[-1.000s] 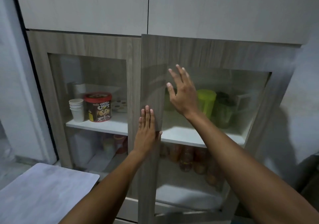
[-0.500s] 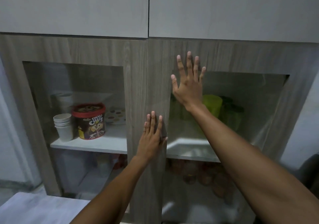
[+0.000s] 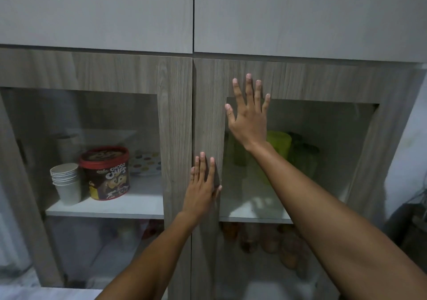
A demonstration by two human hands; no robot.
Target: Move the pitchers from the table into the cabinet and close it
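Wood-grain glass-paned right cabinet door [image 3: 300, 80]: seam flush, looks closed.
Left hand [image 3: 202, 190]: flat, fingers spread, nearer seam.
Right hand [image 3: 248, 117]: flat, holding nothing (green plastic pitchers [image 3: 279, 147] behind).

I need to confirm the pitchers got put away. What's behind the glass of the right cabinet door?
On the upper shelf behind the right door, green pitchers, blurred by the glass; their number is unclear. The right hand and forearm hide the shelf's left part.
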